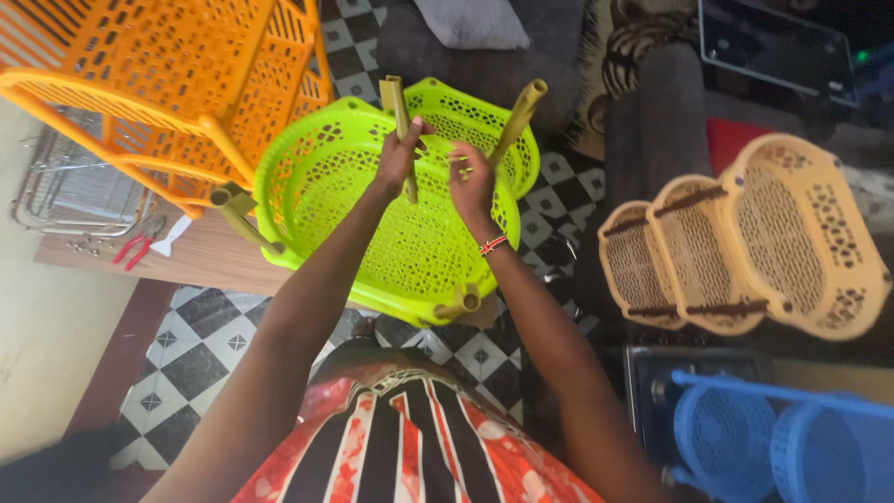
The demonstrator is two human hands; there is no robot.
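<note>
Head cam: left hand (399, 156) closed round an olive tube leg (400, 130), held upright over the far rim of a lime-green perforated basket tray (354, 186). Right hand (473, 182) w/ fingers curled just beside it, gripping something small, can't tell what. Second tube (520, 116) stands tilted at the tray's far right corner. Tray rests on a wooden table (200, 256); orange rack (177, 84) at its left, red pliers (138, 244) near the table's left edge. Tan baskets (745, 247) well apart, right.
</note>
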